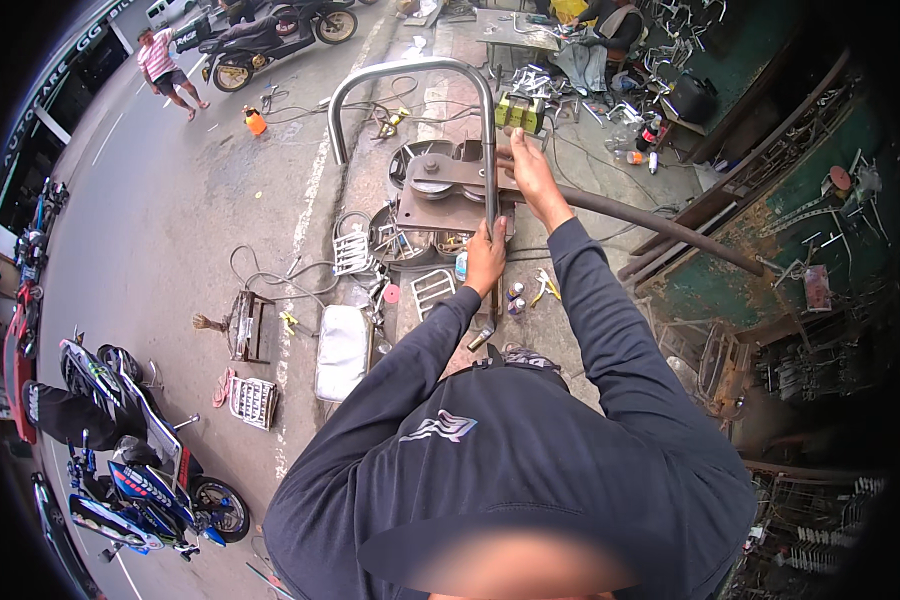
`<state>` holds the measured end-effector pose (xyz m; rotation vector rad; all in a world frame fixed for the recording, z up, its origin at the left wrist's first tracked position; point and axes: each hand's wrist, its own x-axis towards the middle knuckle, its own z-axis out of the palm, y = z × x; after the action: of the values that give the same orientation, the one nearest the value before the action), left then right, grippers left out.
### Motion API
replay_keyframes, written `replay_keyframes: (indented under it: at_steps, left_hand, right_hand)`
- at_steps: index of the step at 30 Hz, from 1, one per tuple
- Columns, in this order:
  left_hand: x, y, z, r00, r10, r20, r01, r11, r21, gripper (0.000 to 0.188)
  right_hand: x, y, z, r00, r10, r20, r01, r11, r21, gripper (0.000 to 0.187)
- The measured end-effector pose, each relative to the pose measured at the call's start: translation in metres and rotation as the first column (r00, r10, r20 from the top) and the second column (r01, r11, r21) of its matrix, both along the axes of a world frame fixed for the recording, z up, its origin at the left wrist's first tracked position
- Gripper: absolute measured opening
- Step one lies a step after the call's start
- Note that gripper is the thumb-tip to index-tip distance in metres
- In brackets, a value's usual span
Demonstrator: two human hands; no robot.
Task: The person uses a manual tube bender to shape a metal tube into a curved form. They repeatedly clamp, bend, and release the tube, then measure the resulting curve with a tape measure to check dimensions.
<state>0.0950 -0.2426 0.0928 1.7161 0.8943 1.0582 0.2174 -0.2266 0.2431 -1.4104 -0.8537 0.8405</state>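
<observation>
A shiny metal tube [410, 66], bent into a squared U, rises over a rusty tube bender [438, 210] in front of me. My left hand [486, 258] is wrapped round the tube's straight near leg, just below the bender's plate. Beside that same leg, farther away, my right hand [535, 180] has its fingers stretched out and apart from a grip. Whether its fingertips touch the tube or the bender, I cannot tell. A long dark lever pipe [660, 225] runs from the bender off to the right, passing under my right wrist.
Silver metal racks [433, 293], two small cans [515, 298] and yellow-handled pliers [545, 288] lie near the bender. A green machine [520, 112] stands beyond it. Cables cross the pavement. A motorcycle [150, 470] is parked at left; a person [160, 65] is on the road.
</observation>
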Motion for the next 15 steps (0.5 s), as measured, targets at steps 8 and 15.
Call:
replay_keyframes:
  at_steps: [8, 15]
  left_hand:
    - [-0.021, 0.015, -0.019, 0.982, -0.189, 0.012, 0.187, 0.977, 0.098, 0.038]
    - [-0.121, 0.131, 0.042, 0.800, 0.523, 0.293, -0.545, 0.839, -0.010, 0.048]
  right_hand:
    - [-0.019, 0.007, -0.096, 0.969, 0.144, -0.200, -0.108, 0.978, 0.178, 0.040]
    - [0.012, -0.004, -0.098, 0.934, 0.142, -0.327, -0.062, 0.968, 0.243, 0.046]
